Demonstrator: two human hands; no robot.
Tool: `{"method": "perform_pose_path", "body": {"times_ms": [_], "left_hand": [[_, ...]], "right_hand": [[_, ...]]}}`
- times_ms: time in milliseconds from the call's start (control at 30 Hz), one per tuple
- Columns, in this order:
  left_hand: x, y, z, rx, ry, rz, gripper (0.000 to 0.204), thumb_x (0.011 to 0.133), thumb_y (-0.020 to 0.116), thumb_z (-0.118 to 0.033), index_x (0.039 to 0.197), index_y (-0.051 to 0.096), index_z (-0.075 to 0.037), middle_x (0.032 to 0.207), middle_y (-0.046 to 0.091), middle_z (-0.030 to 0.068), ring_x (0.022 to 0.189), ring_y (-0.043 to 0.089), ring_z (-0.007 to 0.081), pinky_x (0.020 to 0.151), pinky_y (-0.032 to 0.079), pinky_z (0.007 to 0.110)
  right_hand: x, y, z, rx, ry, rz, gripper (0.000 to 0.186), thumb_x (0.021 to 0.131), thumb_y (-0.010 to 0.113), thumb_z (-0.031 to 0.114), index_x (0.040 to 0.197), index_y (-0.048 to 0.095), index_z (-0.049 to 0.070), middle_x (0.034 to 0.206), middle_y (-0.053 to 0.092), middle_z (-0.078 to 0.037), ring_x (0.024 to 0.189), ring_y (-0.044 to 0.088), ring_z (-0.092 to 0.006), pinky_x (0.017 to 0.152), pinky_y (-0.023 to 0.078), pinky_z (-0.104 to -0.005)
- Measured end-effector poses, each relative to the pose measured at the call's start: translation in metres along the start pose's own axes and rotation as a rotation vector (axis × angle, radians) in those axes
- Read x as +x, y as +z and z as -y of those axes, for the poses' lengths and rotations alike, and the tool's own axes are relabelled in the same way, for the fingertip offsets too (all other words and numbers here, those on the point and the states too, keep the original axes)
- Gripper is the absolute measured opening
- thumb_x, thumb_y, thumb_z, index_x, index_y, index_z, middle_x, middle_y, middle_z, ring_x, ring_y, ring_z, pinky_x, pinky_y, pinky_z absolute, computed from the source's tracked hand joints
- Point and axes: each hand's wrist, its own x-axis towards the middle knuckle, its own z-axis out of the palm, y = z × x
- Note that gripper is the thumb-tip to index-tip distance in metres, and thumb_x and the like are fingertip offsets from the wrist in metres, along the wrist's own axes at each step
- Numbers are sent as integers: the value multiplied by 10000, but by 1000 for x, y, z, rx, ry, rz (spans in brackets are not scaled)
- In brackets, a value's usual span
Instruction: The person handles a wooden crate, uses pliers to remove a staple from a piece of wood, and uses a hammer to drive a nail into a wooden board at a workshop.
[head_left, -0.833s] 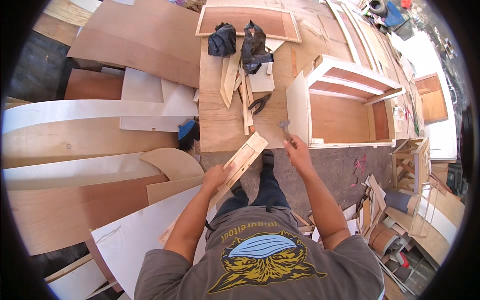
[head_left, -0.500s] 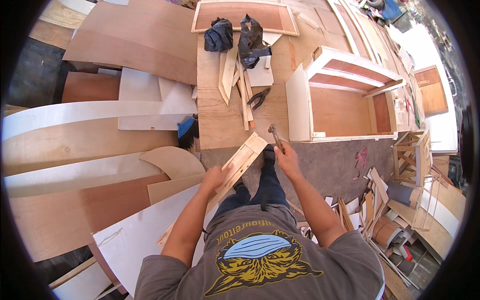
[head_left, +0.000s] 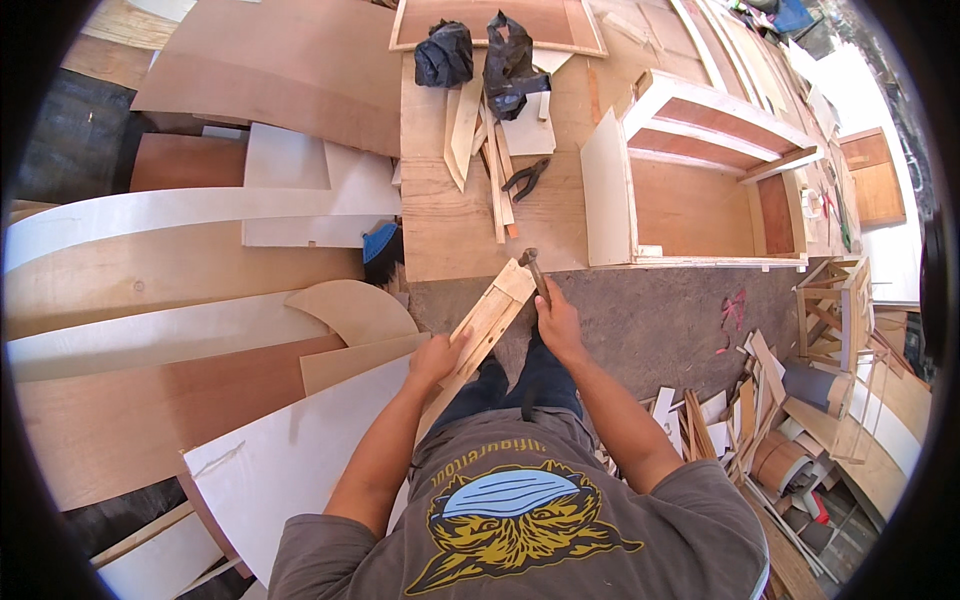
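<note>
My left hand (head_left: pixel 437 357) is closed round a long, narrow wooden piece (head_left: pixel 489 318), made of strips joined together, which slants up and away to the right in front of my legs. In my right hand (head_left: pixel 559 324) is a hammer (head_left: pixel 535 272), gripped by its handle. The hammer's head is up at the far end of the wooden piece; whether it touches the wood I cannot tell. Beyond them, on the wooden worktable (head_left: pixel 440 240), lie black-handled pliers (head_left: pixel 526 180) beside several loose wood strips (head_left: pixel 495 190).
Two black plastic bags (head_left: pixel 512 75) rest on the table near a shallow framed panel (head_left: pixel 480 22). An open wooden cabinet frame (head_left: pixel 690 210) stands at its right. Plywood sheets (head_left: pixel 160 340) lie along my left, with a blue-topped brush (head_left: pixel 381 245) near them. Scrap wood (head_left: pixel 740 400) litters the floor at right.
The hammer and my right hand have moved left, bringing the hammer's head to the wooden piece's far end. My left hand keeps its hold. The view has shifted slightly.
</note>
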Motion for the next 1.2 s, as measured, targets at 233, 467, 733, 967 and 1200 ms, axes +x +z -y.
{"method": "perform_pose_path", "body": {"times_ms": [233, 467, 733, 967, 1200], "left_hand": [[1, 4, -1, -11, -8, 21, 866, 971, 351, -736, 1140, 716, 30, 1083, 691, 327, 1084, 666, 455, 939, 492, 533], [-2, -1, -2, -14, -26, 24, 881, 953, 344, -767, 1123, 731, 6, 1110, 698, 305, 1115, 659, 443, 946, 489, 534], [5, 9, 7, -17, -29, 23, 870, 960, 356, -750, 1131, 726, 19, 1117, 690, 315, 1121, 651, 453, 962, 481, 545], [1, 3, 0, -11, -43, 39, 862, 964, 354, -744, 1143, 724, 14, 1123, 691, 314, 1127, 650, 453, 962, 482, 540], [-5, -1, -4, -14, -27, 21, 892, 965, 350, -747, 1092, 724, 52, 1074, 690, 332, 1086, 661, 468, 940, 488, 544]], "right_hand": [[0, 7, -7, -79, -65, 37, 503, 1010, 531, 172, 1489, 437, 51, 1170, 652, -316, 1091, 625, -496, 923, 501, -518], [-2, 3, 16, -27, -117, -99, 502, 1016, 525, 192, 1496, 449, 67, 1056, 678, -300, 988, 655, -474, 877, 505, -530], [2, 6, 12, -155, -84, 1, 509, 1020, 512, 212, 1510, 440, 93, 1048, 676, -287, 998, 654, -460, 863, 504, -541], [7, 12, 6, -289, -12, 174, 525, 1008, 511, 199, 1514, 427, 84, 1081, 672, -283, 1010, 651, -461, 879, 505, -555], [1, 17, 3, -237, -26, 94, 524, 1016, 498, 176, 1523, 406, 75, 1051, 676, -281, 973, 659, -460, 850, 511, -548]]}}
